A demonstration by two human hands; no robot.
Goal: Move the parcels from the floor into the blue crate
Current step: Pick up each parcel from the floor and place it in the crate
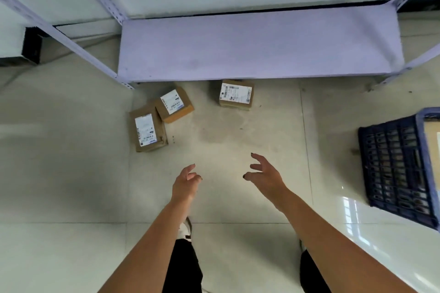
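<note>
Parcels sit on the tiled floor (pixel 71 173) by the shelf (pixel 257 47): one flat box (pixel 147 129) touching a second box (pixel 175 104), a third box (pixel 236 94) apart. Left hand (pixel 186 183) and right hand (pixel 265 175) hover apart, fingers spread, holding nothing. Blue crate (pixel 397 169) stands at right.

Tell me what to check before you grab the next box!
1. Left hand free: ok, holds nothing.
2. Right hand free: ok, fingers spread.
3. Parcels to pick: ok, three on the floor: flat parcel, tilted parcel leaning on it, far parcel by the shelf.
4. Path to them: ok, bare floor.
5. Blue crate close: ok, on the right.
6. Room inside crate: cannot tell.
</note>
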